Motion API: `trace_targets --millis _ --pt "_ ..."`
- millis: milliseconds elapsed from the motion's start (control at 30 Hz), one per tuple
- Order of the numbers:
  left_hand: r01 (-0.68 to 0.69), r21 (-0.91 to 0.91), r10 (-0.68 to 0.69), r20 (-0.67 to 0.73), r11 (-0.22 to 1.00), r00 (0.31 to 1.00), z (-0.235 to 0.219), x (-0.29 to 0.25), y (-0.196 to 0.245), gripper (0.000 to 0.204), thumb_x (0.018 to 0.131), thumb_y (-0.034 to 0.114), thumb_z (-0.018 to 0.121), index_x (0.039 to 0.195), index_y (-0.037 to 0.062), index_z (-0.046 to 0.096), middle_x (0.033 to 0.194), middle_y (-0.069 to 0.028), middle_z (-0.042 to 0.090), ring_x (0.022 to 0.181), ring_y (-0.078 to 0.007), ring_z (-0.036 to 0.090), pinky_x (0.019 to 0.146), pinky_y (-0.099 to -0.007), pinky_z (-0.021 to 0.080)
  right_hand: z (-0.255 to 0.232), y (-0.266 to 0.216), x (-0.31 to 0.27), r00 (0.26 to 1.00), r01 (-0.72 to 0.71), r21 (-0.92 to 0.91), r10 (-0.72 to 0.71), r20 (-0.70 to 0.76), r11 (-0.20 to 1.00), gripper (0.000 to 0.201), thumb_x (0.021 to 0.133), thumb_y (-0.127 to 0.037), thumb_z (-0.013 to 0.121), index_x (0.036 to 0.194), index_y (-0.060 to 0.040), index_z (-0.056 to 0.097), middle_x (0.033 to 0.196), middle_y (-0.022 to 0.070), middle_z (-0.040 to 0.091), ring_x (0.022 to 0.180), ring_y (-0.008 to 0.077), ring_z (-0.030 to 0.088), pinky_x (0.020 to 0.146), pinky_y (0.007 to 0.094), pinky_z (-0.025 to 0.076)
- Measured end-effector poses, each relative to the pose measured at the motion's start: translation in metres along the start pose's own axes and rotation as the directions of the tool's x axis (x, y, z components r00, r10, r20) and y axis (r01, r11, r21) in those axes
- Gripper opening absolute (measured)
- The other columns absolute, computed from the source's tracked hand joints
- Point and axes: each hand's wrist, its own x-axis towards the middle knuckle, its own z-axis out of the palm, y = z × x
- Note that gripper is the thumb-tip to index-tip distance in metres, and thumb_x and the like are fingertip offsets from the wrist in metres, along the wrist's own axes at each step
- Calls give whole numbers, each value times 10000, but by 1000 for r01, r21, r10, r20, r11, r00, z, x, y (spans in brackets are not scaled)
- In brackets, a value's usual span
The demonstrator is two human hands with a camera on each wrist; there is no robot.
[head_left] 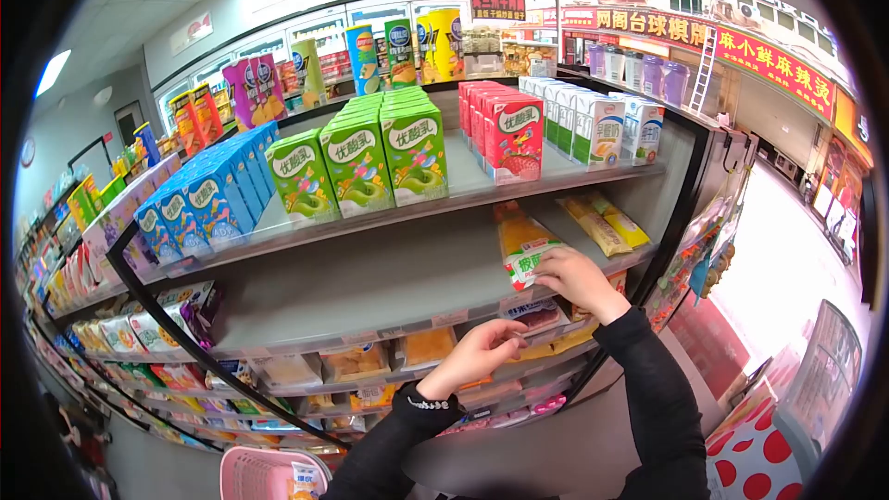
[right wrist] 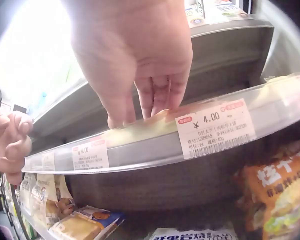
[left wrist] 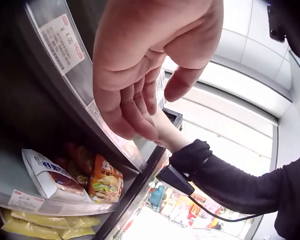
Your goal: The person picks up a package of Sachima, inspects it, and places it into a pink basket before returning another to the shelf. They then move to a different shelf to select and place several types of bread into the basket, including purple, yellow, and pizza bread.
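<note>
On the middle shelf, a long packet with a green and white label (head_left: 520,239) lies near the front edge. My right hand (head_left: 579,282) pinches its near right corner; in the right wrist view, the thumb and fingertips of that hand (right wrist: 140,55) reach down behind the price rail, onto the packet (right wrist: 162,119), which the rail partly hides. My left hand (head_left: 474,356) hovers in front of the shelf edge, lower and to the left, fingers loosely bent and holding nothing. The left wrist view shows this hand (left wrist: 145,60) with relaxed fingers.
Green drink cartons (head_left: 356,162), red cartons (head_left: 515,139) and blue cartons (head_left: 199,204) line the shelf above. Two yellow packets (head_left: 607,225) lie right of the long packet. Bagged food (head_left: 431,345) fills the shelf below. A pink basket (head_left: 250,474) stands at the lower left.
</note>
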Motion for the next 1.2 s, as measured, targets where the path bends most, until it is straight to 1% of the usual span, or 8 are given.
trace_targets --millis 433,533,633,733,867,1000,1133,1200 --pt "33 80 -31 -31 996 999 -1 7 -4 306 872 139 482 1133 -20 474 973 -78 586 828 -86 545 763 -233 445 9 -14 6 999 32 -169 -37 -28 985 91 706 -84 550 756 -20 590 768 122 583 758 292 562 682 370 455" --pt "30 -5 -30 -47 1000 998 1 9 2 324 885 198 479 1123 -23 483 975 -91 588 832 -97 556 774 -242 453 6 -23 13 957 -65 -118 28 -288 991 93 703 -62 561 786 -27 587 791 119 592 758 285 573 652 359 463" --pt "104 -217 -116 -42 971 992 5 15 17 435 908 323 421 1181 -17 420 1045 -136 558 891 -167 569 815 -295 457 -11 -41 14 927 -118 -43 95 -362 992 86 708 -48 563 787 -23 583 804 115 591 760 282 573 655 355 461" --pt "32 -768 -83 -28 639 996 9 23 29 568 911 456 299 1277 24 257 1155 -196 474 989 -300 539 875 -391 431 -18 -60 7 916 -64 -4 57 -398 998 92 705 -32 570 796 -19 568 815 117 590 752 293 569 655 357 459" --pt "-117 -872 157 -47 476 987 12 30 26 497 911 415 348 1198 10 370 1163 -161 490 1030 -267 525 882 -394 436 -22 -98 -17 928 59 -22 -63 -367 998 171 660 -26 600 824 -32 552 828 109 589 745 271 574 643 354 458" --pt "-12 -877 -52 -42 481 998 21 16 24 429 918 332 374 1197 6 386 1144 -150 512 1025 -246 530 869 -350 448 -24 -135 -50 969 108 -67 -120 -218 992 224 630 -42 618 840 -46 540 862 61 592 757 216 581 656 330 452" --pt "-27 -845 -50 -64 534 997 25 -13 15 407 927 269 365 1249 23 328 1185 -143 482 1026 -224 532 879 -347 445 -34 -161 -75 985 119 32 -114 -131 992 262 641 -51 639 888 -36 551 949 91 584 851 247 567 723 329 451" --pt "-17 -841 -47 -50 541 998 22 -35 9 424 928 263 367 1275 33 293 1205 -139 465 1052 -214 517 891 -345 440 -46 -168 -86 975 -37 128 64 -213 991 273 653 -58 644 909 -27 557 976 129 574 891 291 550 773 351 440"
